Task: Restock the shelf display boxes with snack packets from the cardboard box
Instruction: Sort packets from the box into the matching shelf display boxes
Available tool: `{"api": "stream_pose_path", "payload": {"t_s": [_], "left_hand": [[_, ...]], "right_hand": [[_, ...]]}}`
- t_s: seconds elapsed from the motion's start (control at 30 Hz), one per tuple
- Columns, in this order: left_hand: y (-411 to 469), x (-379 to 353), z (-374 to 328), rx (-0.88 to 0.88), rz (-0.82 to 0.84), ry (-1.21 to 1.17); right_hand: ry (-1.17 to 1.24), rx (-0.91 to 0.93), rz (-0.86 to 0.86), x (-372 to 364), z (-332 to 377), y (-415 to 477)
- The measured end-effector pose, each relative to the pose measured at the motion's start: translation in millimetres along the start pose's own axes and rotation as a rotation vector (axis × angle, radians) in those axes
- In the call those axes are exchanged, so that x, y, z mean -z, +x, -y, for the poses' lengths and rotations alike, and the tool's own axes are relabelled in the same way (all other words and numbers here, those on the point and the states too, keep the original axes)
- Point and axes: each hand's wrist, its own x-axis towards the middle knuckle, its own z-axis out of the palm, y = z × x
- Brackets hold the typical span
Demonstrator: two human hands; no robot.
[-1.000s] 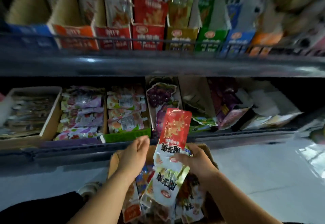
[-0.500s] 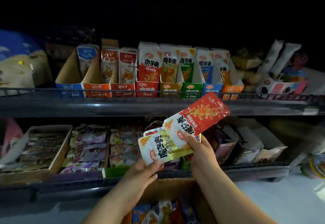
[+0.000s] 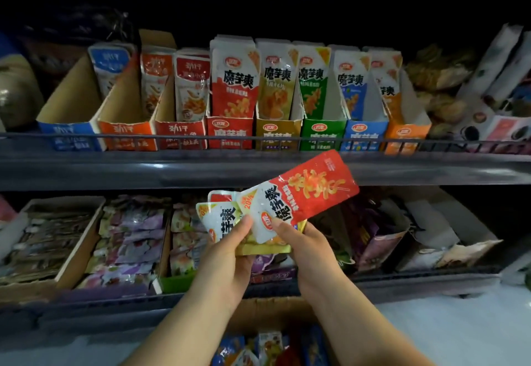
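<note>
A red-and-white snack packet [image 3: 304, 193] tilts up to the right in front of the lower shelf, pinched at its white end by my right hand [image 3: 304, 248]. My left hand [image 3: 227, 253] grips a yellow-and-white packet [image 3: 221, 222] with another packet tucked behind it. A row of display boxes stands on the upper shelf: red [image 3: 230, 134], yellow [image 3: 277, 136], green [image 3: 321, 136], blue [image 3: 363, 134] and orange [image 3: 405, 133], each with upright packets. The cardboard box [image 3: 273, 312] sits below my arms with mixed packets [image 3: 267, 345] inside.
Further left on the upper shelf stand blue [image 3: 69, 136], orange [image 3: 126, 134] and red [image 3: 179, 134] boxes, partly filled. A wire rail [image 3: 258, 138] runs along the shelf front. The lower shelf holds a cardboard tray [image 3: 66, 250] and flat trays of purple and green packets. White floor lies at the right.
The packets have risen from over the cardboard box to shelf height as my view lifted. My left hand closed on the yellow packet, and the red packet tilted to the right.
</note>
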Motion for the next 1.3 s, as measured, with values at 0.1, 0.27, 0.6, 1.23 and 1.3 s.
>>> {"api": "stream_pose_path", "payload": {"t_s": [0.1,0.27,0.6,1.23,1.3], "left_hand": [[5,2,-6,-0.022,-0.021,0.064],[8,3,-15,-0.096,-0.079,0.128],[6,22,-69,-0.324,-0.026,0.352],[4,26,-58,-0.111,0.016,0.401],[5,24,-56,-0.103,-0.011,0.322]], "right_hand": [[-0.042,-0.03,-0.011,-4,-2,4],[-0.1,-0.078,-0.002,-10,-9,6],[-0.046,0.074,-0.176,35,11,-3],[-0.604,0.11,0.191,1,4,0],[-0.51,0.113,0.135,-3,1,1]]}}
